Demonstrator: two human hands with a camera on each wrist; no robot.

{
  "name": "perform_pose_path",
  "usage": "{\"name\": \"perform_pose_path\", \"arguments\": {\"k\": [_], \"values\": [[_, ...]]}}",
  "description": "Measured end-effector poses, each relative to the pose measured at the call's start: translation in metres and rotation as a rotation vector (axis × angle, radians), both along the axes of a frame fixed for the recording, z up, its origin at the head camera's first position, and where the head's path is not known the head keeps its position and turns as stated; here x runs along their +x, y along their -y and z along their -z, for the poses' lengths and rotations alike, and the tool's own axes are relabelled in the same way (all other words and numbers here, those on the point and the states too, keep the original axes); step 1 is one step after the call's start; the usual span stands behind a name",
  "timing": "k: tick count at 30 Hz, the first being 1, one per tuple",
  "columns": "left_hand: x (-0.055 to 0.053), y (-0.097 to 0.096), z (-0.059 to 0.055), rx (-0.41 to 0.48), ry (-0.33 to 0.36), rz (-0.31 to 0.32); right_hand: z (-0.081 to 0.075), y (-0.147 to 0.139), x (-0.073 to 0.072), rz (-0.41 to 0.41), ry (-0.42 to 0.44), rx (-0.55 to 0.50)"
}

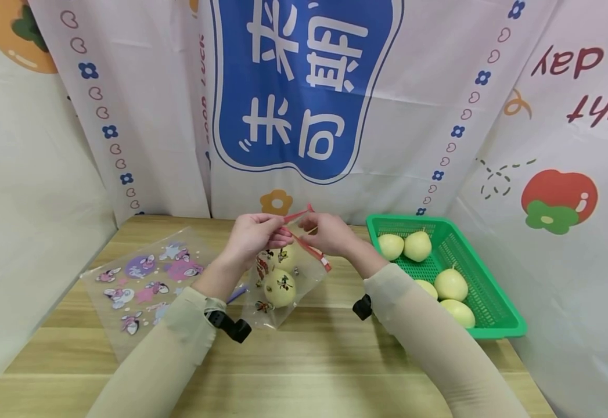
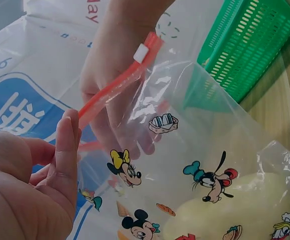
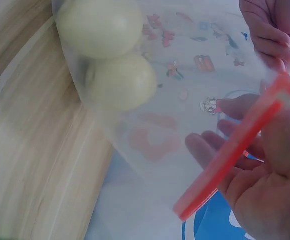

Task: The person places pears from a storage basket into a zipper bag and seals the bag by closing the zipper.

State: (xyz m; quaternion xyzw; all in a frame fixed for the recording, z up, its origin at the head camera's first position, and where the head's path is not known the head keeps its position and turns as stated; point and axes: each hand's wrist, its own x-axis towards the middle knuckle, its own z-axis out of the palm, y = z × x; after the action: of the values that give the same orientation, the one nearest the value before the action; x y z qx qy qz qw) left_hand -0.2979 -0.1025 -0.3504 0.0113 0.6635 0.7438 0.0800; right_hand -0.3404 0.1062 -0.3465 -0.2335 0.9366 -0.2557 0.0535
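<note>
A clear zip bag (image 1: 304,290) with a red zip strip and cartoon prints stands at the middle of the table. Two pale yellow pears (image 3: 121,81) lie at its bottom. My left hand (image 1: 256,235) pinches one end of the bag's top edge between thumb and fingers. At the bag's mouth is my right hand (image 1: 331,233), its fingers (image 3: 202,149) loosely bent and seen through the film, with the red strip crossing in front of the palm. A white slider (image 2: 141,53) sits near the strip's far end. In the head view the mouth is parted between both hands.
To the right stands a green basket (image 1: 492,278) with several pears in it, partly behind the right forearm. A second clear bag (image 1: 144,284) with pink and purple prints lies flat at left, a purple strip (image 1: 237,294) beside it. A printed curtain (image 1: 178,145) hangs behind the table.
</note>
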Motion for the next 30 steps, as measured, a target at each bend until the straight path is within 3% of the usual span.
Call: {"name": "perform_pose_path", "arguments": {"k": [6,13,23,30], "values": [[-0.001,0.001,0.001,-0.002,0.001,-0.001,-0.007,-0.013,0.002,0.0,0.009,-0.029],[0.0,0.002,0.001,-0.005,0.003,0.001,-0.014,-0.046,0.003,0.053,0.029,-0.073],[0.0,0.003,0.002,0.002,-0.001,0.01,-0.024,-0.133,-0.001,0.208,0.037,-0.039],[0.001,0.009,0.002,-0.006,0.005,-0.003,-0.013,-0.195,-0.008,0.259,0.037,0.044]]}}
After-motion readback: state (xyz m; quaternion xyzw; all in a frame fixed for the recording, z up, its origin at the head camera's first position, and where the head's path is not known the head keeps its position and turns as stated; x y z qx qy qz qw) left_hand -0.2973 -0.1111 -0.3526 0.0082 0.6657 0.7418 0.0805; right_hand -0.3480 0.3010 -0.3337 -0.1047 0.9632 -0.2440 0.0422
